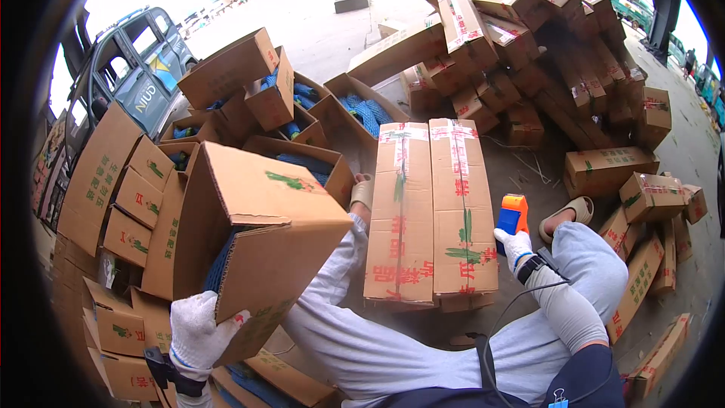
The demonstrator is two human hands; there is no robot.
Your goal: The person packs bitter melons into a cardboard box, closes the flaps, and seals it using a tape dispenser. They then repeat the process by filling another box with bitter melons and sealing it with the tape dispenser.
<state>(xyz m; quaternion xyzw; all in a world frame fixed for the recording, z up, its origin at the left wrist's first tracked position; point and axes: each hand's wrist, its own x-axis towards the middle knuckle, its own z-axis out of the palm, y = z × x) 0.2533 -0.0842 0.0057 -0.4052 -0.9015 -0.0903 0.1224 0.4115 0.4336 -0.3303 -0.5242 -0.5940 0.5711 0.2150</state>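
My left hand (202, 332), in a white work glove, grips the lower edge of an open cardboard carton (283, 249). This carton is tilted beside my left leg, and some blue netting (219, 261) shows inside it. In my gloved right hand (515, 245) is an orange-and-blue tape dispenser (513, 213), held upright next to the closed cartons. Two long closed cartons, a left one (400, 211) and a right one (462, 211), lie side by side between my legs. Clear tape runs along their tops over red and green print.
Open cartons (226, 68) holding blue-netted goods (364, 112) stand at the front left. A large heap of closed cartons (521, 53) rises at the front right. More cartons (638, 279) lie beside my right leg. A vehicle (140, 68) stands behind the left stacks.
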